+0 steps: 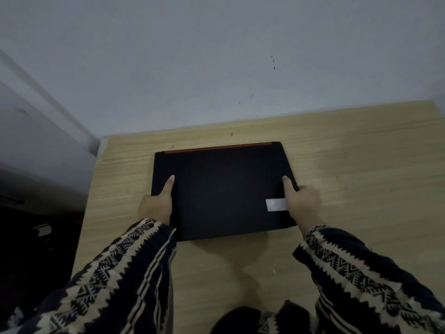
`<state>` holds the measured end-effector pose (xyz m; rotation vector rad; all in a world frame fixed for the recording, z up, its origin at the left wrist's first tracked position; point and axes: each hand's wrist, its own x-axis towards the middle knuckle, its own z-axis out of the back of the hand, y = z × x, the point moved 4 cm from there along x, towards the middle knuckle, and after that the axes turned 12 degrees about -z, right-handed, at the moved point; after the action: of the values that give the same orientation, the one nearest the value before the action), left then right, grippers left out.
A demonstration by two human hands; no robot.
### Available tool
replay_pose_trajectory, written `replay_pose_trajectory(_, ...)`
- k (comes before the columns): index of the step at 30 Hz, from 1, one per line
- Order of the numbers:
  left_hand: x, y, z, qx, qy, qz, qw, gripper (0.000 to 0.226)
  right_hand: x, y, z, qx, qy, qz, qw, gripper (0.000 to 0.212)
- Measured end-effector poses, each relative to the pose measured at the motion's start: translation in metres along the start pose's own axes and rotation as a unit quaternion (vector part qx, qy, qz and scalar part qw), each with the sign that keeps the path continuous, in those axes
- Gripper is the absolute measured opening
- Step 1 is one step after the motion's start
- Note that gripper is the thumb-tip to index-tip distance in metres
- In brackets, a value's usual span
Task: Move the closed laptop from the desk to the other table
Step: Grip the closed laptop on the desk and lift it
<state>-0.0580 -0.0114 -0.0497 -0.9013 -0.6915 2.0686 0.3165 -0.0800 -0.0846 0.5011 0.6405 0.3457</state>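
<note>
A closed black laptop [224,189] with a red strip along its far edge and a white sticker near its right side lies over a light wooden table [349,165]. My left hand [157,203] grips its left edge, thumb flat on the lid. My right hand [301,201] grips the right edge the same way, thumb on top and fingers hidden under the side. Whether the laptop rests on the wood or is held just above it, I cannot tell.
A pale wall [216,56] rises right behind the table's far edge. At the left a white panel [36,141] stands beside the table, with a dark gap [29,249] below it. The table's left edge runs close to my left sleeve.
</note>
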Motion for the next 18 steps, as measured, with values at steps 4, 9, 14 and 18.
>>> replay_pose_trajectory(4,0.000,-0.010,0.009,-0.004,-0.057,-0.014,0.998,0.106,0.001,-0.013,-0.009,0.069,0.032,-0.012,0.997,0.050)
replay_pose_trajectory(9,0.005,-0.019,0.016,-0.024,-0.130,-0.031,0.991,0.105,0.009,-0.009,-0.011,0.115,0.120,-0.010,0.986,0.038)
replay_pose_trajectory(14,0.011,-0.024,0.017,-0.049,-0.141,-0.019,0.989,0.107,-0.001,0.011,0.001,0.138,0.122,0.039,0.982,0.037)
replay_pose_trajectory(18,0.010,-0.024,0.015,-0.082,-0.080,-0.025,0.993,0.106,-0.013,0.025,0.017,0.125,0.028,0.068,0.989,0.055)
